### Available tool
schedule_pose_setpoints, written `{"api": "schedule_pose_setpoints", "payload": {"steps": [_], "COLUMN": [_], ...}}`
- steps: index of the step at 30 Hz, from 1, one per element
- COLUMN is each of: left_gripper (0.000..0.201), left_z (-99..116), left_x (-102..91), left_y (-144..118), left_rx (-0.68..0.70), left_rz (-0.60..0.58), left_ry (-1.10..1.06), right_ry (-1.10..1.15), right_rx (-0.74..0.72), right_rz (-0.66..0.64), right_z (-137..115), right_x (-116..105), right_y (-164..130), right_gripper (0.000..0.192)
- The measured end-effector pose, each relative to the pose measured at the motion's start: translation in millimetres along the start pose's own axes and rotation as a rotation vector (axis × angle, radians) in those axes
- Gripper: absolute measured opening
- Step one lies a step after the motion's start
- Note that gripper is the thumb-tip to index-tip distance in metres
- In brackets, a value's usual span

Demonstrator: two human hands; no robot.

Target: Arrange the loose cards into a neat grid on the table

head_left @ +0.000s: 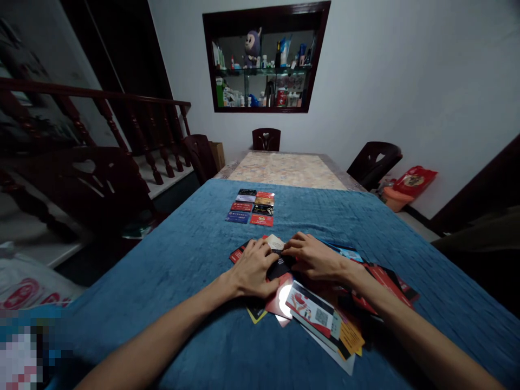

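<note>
Blue quilted cloth [195, 254] covers the near part of the bench; all places below are given relative to the loose card pile [320, 317] lying on it.

Item, left hand [255, 269]: palm down on the pile's far-left edge, fingers bent over a black card [279, 267]; it looks to pinch that card, though the grip is partly hidden.

Item, right hand [314, 257]: palm down on the pile's far side, fingertips touching a pale card [275, 241] at the pile's far tip, just beside the left hand's fingers. Pressing rather than clenched; whether it grips anything I cannot tell.

Item, sorted grid of cards [252, 207]: eight or so cards in two neat columns, beyond the pile, well apart from both hands.

Item, red-and-white card [305, 305]: topmost on the pile's near side, overlapping yellow cards [350, 338].

Item, bare patterned bench top [284, 169]: beyond the grid; dark chairs around it; wall cabinet [266, 57] far beyond.

Risk, as a judgement: the pile is fanned and slippery, so lifting one card may drag its neighbours along or push near cards toward the cloth's edge. Dim light could cause a card to be misread.
</note>
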State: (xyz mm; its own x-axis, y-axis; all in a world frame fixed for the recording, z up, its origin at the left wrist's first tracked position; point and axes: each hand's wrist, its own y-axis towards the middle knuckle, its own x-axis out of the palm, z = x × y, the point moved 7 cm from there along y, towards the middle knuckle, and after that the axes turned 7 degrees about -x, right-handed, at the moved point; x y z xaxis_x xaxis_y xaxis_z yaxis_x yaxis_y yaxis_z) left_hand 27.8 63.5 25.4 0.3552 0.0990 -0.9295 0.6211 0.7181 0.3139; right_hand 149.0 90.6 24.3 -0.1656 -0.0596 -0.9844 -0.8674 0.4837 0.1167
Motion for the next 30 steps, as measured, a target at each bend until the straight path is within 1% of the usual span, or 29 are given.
{"api": "schedule_pose_setpoints", "payload": {"steps": [8,16,26,30], "left_gripper": [0.026,0.012,0.02,0.021], "left_z": [-2.5,-8.9,-24.9,-30.0], "left_x": [0.5,-2.8,-7.8,-8.5], "left_y": [1.0,4.0,6.6,8.0], "left_rx": [-0.004,-0.046,-0.093,-0.112], "left_rz": [-0.002,0.003,0.078,0.095], "left_ry": [0.014,-0.038,-0.165,-0.194], "right_ry": [0.022,0.028,-0.046,-0.074], "right_rx": [-0.01,-0.011,-0.016,-0.003], "right_rz": [0.016,0.05,0.222,0.254], "right_z": [0.6,1.2,7.5,10.5], "right_x": [-6.2,-13.1,-17.5,-15.1], "right_y": [-0.8,-1.8,-2.6,-2.5], "right_gripper": [0.027,0.023,0.033,0.032]}}
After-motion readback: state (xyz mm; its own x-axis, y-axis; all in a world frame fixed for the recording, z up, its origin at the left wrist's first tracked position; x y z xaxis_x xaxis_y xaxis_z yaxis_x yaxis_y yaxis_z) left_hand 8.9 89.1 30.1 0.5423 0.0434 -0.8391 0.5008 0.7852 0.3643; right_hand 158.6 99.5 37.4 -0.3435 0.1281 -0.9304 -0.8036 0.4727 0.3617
